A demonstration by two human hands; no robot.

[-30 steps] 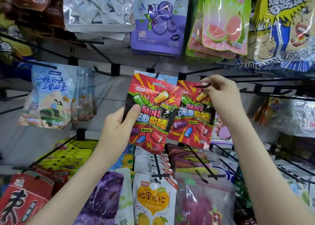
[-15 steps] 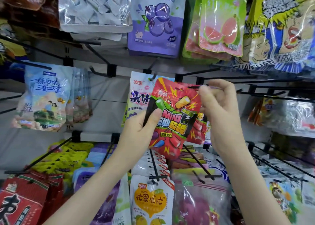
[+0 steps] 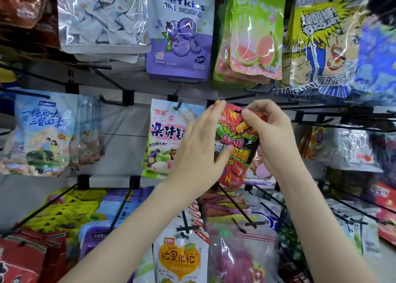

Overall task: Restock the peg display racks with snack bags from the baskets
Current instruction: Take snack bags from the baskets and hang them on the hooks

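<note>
Two hands, left hand (image 3: 197, 154) and right hand (image 3: 273, 132), one red candy bag (image 3: 235, 141) held between them, at least two green guava bags (image 3: 255, 36), one purple blueberry bag (image 3: 182, 36) facing out

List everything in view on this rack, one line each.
red MINI bag: one, red, centre, between both hands.
white-pink bag: one, white and pink, hung left of it.
blueberry bags: stack, purple, top centre.
guava bags: several, green, upper right.
comic-face bags: several, yellow-blue, top right.
pale blue bags: several, pale blue, middle left.
yellow bags: several, yellow, lower left.
mango bag: one in front, white-orange, bottom centre.
pegs: many, black, on every row.
left hand: one, holding the red MINI bag's left side.
right hand: one, pinching its top edge.
</note>
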